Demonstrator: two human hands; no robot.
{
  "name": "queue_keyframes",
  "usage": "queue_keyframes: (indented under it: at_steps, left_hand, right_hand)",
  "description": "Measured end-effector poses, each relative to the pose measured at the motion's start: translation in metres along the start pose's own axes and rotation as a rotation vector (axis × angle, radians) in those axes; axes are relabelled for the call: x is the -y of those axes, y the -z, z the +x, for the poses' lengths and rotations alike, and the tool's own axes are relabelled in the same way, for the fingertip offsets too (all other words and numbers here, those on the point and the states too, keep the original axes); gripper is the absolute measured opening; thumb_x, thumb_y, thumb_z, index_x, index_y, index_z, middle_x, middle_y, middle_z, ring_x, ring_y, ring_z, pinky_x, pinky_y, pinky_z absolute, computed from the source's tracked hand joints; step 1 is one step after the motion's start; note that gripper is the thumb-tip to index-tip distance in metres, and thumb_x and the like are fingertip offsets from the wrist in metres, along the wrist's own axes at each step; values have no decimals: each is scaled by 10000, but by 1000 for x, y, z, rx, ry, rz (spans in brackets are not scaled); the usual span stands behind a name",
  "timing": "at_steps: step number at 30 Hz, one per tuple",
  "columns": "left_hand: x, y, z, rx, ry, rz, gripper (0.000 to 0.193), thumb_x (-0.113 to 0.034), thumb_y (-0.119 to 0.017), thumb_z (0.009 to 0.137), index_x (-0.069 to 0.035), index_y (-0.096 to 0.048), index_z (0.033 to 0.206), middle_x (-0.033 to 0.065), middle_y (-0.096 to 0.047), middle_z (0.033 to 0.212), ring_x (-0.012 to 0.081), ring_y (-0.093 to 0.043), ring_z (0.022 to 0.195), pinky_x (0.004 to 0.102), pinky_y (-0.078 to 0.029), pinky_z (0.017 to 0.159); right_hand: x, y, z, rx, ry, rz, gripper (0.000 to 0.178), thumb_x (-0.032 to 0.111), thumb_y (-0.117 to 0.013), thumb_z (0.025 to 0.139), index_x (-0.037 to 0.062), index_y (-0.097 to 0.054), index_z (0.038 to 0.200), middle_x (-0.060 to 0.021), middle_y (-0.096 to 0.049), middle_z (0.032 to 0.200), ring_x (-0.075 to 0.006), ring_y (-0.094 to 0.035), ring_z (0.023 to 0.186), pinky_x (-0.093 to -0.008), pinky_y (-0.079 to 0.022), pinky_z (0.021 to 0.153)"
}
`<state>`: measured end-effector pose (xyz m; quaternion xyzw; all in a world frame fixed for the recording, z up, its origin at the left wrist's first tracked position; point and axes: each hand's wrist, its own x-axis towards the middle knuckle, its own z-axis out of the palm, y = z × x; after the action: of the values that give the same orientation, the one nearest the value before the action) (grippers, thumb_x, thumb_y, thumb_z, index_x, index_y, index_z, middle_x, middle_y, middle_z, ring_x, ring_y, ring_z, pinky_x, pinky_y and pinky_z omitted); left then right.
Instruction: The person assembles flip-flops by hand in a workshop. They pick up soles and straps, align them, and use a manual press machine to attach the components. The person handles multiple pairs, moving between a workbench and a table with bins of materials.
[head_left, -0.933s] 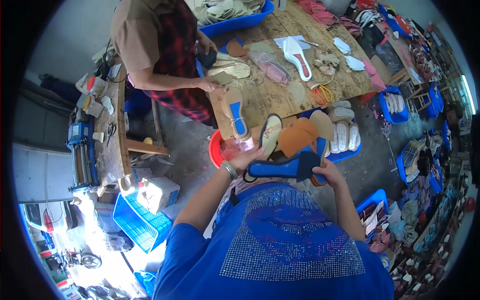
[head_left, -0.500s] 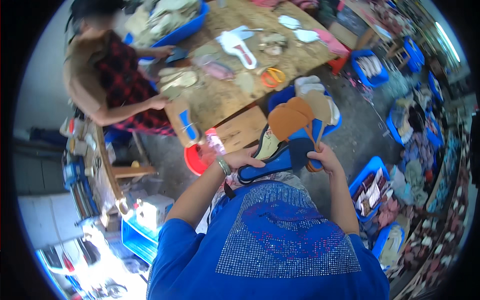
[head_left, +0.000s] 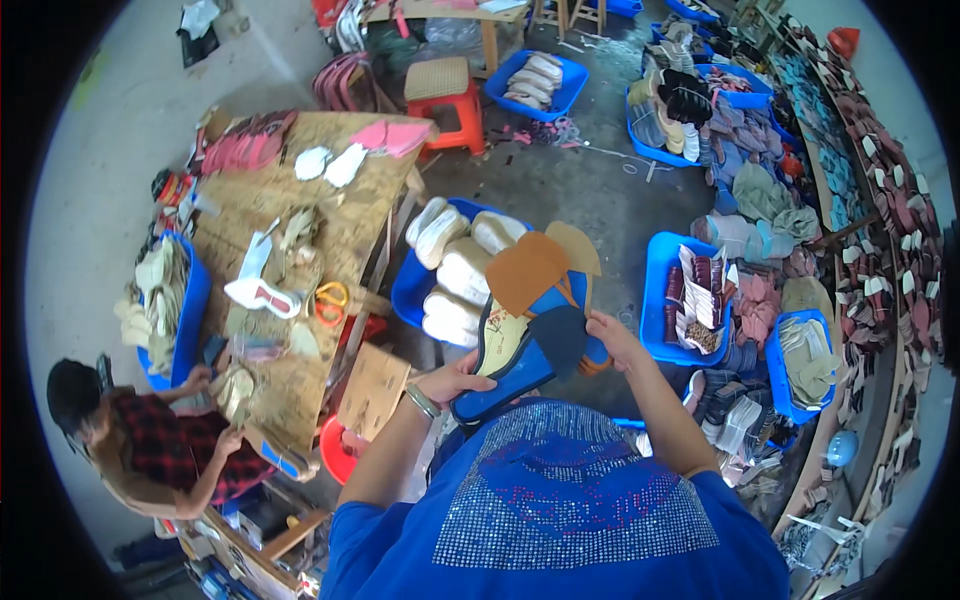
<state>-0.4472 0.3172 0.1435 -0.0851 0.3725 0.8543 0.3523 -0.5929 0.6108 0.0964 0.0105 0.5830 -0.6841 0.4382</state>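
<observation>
Just in front of my body I hold a small bunch of slippers. My left hand [head_left: 452,382] is closed on the heel end of a slipper with a blue footbed [head_left: 500,386] and a navy upper [head_left: 560,338]. Beside it is a slipper with a pale yellow footbed [head_left: 500,342], printed with a small pattern, and a brown upper [head_left: 530,272]. A beige upper [head_left: 576,246] shows behind. My right hand [head_left: 614,343] grips the right side of the bunch, near a brown edge; its fingertips are partly hidden.
Beyond the slippers sits a blue basket [head_left: 402,296] of white footwear. A wooden worktable [head_left: 350,215] with orange-handled scissors [head_left: 330,303] stands left, where another person [head_left: 165,430] handles pieces. An orange stool [head_left: 462,125] is farther off. Blue baskets [head_left: 655,300] and shoe-part piles line the right.
The view has swung right, bringing more baskets and the far floor in; the table and other person now appear farther left. Both my hands keep hold of the slippers.
</observation>
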Motion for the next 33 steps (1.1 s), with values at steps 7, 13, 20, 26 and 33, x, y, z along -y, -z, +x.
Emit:
queue_keyframes:
  at_steps: [7,13,20,26,33]
  left_hand:
    - [-98,15,102,51,41,-188,740,6,-631,754,-55,-311,1418,187,-534,1266,357,-601,1067,464,-462,962]
    - [-194,67,234,-93,-61,-96,690,-8,-631,766,-41,-337,1389,204,-530,1258,340,-591,1090,447,-477,955]
    - [-339,63,424,-350,-301,-208,407,-68,-618,838,-51,-481,1221,105,-630,1047,218,-647,893,364,-554,772]
    - [-453,56,579,-423,-453,-272,415,-60,-632,828,-64,-485,1216,75,-614,1060,203,-625,905,380,-543,786]
    - [-530,94,655,-796,-564,-372,466,-40,-639,808,-62,-457,1236,85,-599,1099,226,-618,934,400,-526,834]
  right_hand:
    - [51,58,57,-21,174,370,440,78,-549,871,12,-456,1296,-78,-598,1135,-179,-605,1006,-325,-495,887]
    - [146,157,109,-396,308,389,387,71,-580,875,29,-491,1249,-82,-617,1070,-210,-632,916,-354,-524,817]
    - [248,274,146,-693,555,554,356,115,-578,906,19,-481,1234,-102,-618,1040,-228,-633,892,-367,-535,761]
    - [328,405,223,-672,534,462,309,162,-599,908,25,-524,1175,-75,-637,957,-181,-637,827,-310,-531,726]
    - [488,553,397,-562,448,394,390,137,-612,888,20,-498,1242,-57,-602,1046,-187,-602,918,-330,-506,790]
